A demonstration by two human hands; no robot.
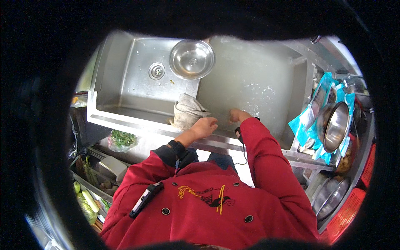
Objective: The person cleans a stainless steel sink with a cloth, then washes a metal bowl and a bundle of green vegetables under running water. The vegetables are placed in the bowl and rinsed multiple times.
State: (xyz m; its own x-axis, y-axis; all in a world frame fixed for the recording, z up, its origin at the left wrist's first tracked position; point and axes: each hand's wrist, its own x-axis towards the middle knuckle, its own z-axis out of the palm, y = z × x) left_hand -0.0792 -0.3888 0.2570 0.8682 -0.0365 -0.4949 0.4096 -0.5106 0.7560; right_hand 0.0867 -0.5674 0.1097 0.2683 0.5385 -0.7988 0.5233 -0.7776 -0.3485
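Note:
My left hand [204, 126] is over the front rim of the sink, beside a crumpled grey-white cloth [189, 109]. Its fingers are loosely bent and a little apart, with nothing visible in them. The cloth drapes over the front end of the divider between two stainless steel basins. My right hand [239, 115] is above or at the cloudy water [250, 72] of the right basin, its fingers pointing down and partly hidden. A round stainless steel bowl [192, 59] rests across the divider at the back, with no food visible in it.
The left basin [147, 89] has a drain strainer [157, 71] and small scraps. At right, a metal bowl [337, 126] leans on blue-and-white packaging [307, 122]. Red plastic baskets [347, 215] stand lower right. Bagged greens [122, 140] and vegetable crates [93, 178] lie at left.

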